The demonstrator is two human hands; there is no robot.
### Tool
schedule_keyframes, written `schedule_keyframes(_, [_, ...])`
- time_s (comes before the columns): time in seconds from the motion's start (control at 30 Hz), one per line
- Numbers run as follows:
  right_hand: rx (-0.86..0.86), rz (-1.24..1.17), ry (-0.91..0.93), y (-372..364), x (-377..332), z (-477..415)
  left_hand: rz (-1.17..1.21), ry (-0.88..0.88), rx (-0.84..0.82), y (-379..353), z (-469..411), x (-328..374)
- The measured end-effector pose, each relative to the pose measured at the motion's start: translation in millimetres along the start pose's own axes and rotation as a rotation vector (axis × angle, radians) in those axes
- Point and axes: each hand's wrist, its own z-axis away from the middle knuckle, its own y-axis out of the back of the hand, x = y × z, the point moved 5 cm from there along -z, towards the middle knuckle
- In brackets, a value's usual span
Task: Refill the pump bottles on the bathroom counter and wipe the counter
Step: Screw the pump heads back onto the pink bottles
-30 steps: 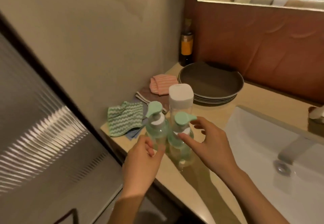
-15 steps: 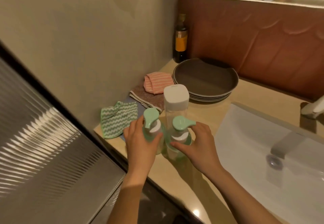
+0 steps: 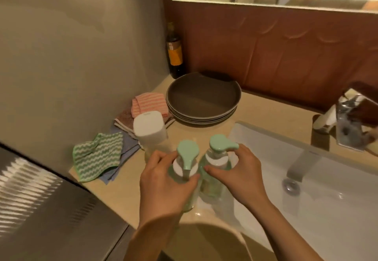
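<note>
Both hands [image 3: 163, 185] [image 3: 241, 177] grip translucent pump bottles [image 3: 187, 153] [image 3: 211, 188]; contents cannot be told.

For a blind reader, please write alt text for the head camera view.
The left hand grips the left pump bottle and the right hand the right pump bottle, both green-topped, at a counter beside a white sink. Behind are a white-capped bottle, cloths and stacked plates.

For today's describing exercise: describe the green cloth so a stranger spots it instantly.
Find the white sink; the counter runs left of it. At the counter's left end lies the green cloth. Only it has zigzags; the blue cloth beneath is plain, the pink cloth straight-striped.
</note>
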Motion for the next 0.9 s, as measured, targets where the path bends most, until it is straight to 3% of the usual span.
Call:
schedule_keyframes(0.17, [0.194, 0.001, -0.039, 65, 30, -38, 0.164, -0.041, -0.154, -65, -33, 51])
schedule_keyframes(0.47, [0.524, 0.099, -0.106, 145, 82, -130, 0.206, -0.173, -0.203, -184, -126, 124])
schedule_keyframes(0.73, [0.692, 0.091, -0.207, 168, 124, -190, 0.168, -0.273, -0.259, -261, -187, 152])
schedule_keyframes(0.9, [0.673, 0.077, -0.276, 165, 145, -209, 0.138, -0.29, -0.303, -288, -200, 149])
